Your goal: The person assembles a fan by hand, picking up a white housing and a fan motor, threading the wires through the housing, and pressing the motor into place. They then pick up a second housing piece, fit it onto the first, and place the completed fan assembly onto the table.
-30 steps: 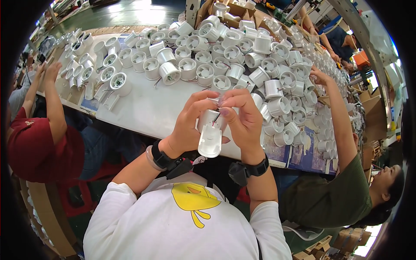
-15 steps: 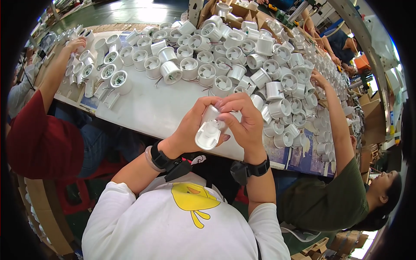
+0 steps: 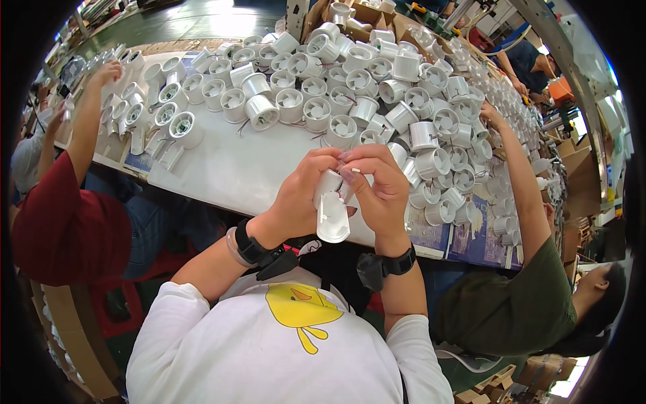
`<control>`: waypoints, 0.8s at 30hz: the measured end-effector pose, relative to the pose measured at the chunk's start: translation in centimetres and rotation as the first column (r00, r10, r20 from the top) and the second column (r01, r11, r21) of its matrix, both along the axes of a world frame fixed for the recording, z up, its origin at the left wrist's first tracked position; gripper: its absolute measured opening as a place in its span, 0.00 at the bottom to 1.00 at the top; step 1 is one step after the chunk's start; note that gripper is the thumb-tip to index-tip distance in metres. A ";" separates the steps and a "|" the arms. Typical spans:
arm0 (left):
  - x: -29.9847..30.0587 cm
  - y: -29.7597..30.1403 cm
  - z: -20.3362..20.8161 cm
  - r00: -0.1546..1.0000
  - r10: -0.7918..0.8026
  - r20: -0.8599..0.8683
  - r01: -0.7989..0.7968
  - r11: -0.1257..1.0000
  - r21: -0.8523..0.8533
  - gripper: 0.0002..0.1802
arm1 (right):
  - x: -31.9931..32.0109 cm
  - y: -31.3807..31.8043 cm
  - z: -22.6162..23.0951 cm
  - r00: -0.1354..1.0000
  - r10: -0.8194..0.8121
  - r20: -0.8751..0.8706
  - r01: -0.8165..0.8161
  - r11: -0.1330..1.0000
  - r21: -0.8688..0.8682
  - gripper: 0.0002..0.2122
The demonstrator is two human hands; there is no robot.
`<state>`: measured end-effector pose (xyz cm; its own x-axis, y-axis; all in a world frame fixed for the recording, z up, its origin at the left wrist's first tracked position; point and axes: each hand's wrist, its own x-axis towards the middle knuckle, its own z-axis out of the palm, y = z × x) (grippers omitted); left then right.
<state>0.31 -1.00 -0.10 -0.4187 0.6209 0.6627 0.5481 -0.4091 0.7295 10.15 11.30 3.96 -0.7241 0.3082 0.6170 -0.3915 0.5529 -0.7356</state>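
Above the table's front edge, a white plastic fan housing (image 3: pixel 333 221) with a long open trough-like end is tilted toward me. My left hand (image 3: pixel 300 194) is closed around its left side. At its upper end my right hand (image 3: pixel 381 190) is closed in a pinch, fingertips meeting those of the left. A small white bit shows by the right thumb, but what the right fingers pinch is hidden. A thin dark reddish wire seems to show inside the housing. Beyond my hands lie several round white fan units (image 3: pixel 342 128), some with loose wires.
White fan units are heaped across the white table (image 3: pixel 222 158) toward the back and right. A co-worker in a red shirt (image 3: pixel 70 229) reaches over the left end, near units with green boards (image 3: pixel 182 124). Another in a dark green shirt (image 3: pixel 511 303) reaches in from the right. Cardboard boxes (image 3: pixel 363 30) stand behind.
The housing has turned in my hands, so its open trough points more straight down toward me. My right fingers have shifted to its upper end. The co-workers' arms have moved slightly.
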 end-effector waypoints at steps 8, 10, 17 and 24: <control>-0.2 0.4 0.0 0.998 0.040 -0.046 -0.037 0.997 0.071 0.37 | -0.3 0.1 -0.8 0.998 0.061 -0.032 -0.064 0.993 -0.102 0.04; -0.1 0.5 -0.1 0.998 0.051 -0.024 -0.050 0.997 0.063 0.36 | -0.3 0.1 -1.0 0.998 0.056 -0.041 -0.060 0.994 -0.096 0.04; 0.3 -0.1 -0.2 0.986 0.154 -0.068 -0.163 0.974 -0.158 0.36 | -0.1 -0.8 -2.3 0.993 -0.109 0.055 0.117 0.975 -0.189 0.04; 0.6 0.1 -0.9 0.962 0.258 -0.089 -0.267 0.957 -0.110 0.37 | -0.8 -1.9 -1.9 0.978 -0.162 0.128 0.202 0.879 -0.432 0.04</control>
